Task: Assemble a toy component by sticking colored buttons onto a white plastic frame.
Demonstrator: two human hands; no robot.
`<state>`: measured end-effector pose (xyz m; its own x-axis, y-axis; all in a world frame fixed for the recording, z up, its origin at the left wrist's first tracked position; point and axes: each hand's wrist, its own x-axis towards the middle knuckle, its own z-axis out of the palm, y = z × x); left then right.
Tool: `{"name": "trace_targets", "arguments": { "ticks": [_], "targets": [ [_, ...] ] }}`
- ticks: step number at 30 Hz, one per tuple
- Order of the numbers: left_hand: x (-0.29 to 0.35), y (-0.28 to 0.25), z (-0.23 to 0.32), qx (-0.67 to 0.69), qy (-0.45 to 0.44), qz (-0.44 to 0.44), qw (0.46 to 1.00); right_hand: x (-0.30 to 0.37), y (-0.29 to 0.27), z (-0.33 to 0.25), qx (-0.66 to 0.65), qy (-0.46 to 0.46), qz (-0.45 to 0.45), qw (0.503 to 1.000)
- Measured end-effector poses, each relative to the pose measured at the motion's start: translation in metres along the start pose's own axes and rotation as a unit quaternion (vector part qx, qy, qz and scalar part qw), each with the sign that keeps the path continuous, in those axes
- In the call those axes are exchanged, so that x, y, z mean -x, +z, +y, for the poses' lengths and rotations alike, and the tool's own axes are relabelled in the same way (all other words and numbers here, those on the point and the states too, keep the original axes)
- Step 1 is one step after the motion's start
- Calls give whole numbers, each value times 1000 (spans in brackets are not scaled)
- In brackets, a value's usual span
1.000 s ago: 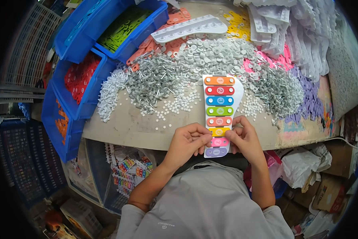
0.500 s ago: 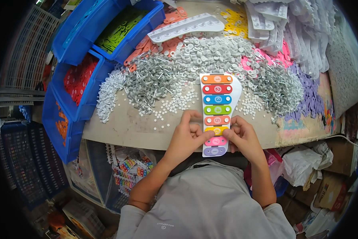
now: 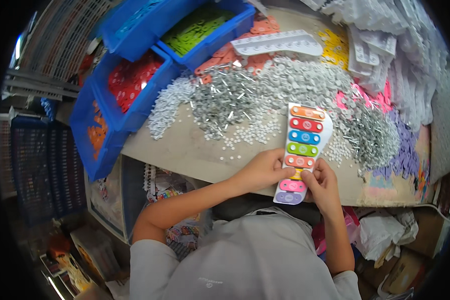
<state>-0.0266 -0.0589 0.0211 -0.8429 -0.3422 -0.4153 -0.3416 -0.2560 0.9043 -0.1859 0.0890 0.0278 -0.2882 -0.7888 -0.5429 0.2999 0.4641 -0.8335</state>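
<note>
A toy xylophone (image 3: 304, 149), a white tapering base with several coloured bars across it, is held tilted at the table's front edge. My left hand (image 3: 264, 171) grips its left side, thumb on the left end of the yellow bar (image 3: 298, 174). From the other side my right hand (image 3: 325, 184) holds it, thumb pressing the yellow bar's right end. White round caps sit on the ends of the bars above. On the pink bar (image 3: 292, 185) and purple bar (image 3: 288, 198) below, small dark holes show instead. Fingers under the base are partly hidden.
Metal pins (image 3: 224, 102), white washers (image 3: 300, 77) and small white caps (image 3: 252, 132) lie heaped beyond my hands. Blue bins (image 3: 116, 120) of coloured bars stand left. White bases (image 3: 405, 65) are stacked back right; purple bars (image 3: 404, 145) lie at right.
The whole view has swung, so the table and xylophone appear farther right. Both thumbs remain at the yellow bar; my left fingers have drawn in closer against the base.
</note>
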Motion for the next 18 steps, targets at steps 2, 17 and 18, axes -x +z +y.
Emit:
{"name": "trace_targets", "arguments": {
  "ticks": [2,17,18],
  "targets": [
    [1,0,-8,-58,-3,22,998,-1,6,6,-3,-29,11,1000],
    [69,-147,-8,-441,148,547,696,4,0,29,-54,-172,175,968],
    [67,-154,-11,-445,156,544,694,4,0,29,-38,-174,161,971]
  ]
}}
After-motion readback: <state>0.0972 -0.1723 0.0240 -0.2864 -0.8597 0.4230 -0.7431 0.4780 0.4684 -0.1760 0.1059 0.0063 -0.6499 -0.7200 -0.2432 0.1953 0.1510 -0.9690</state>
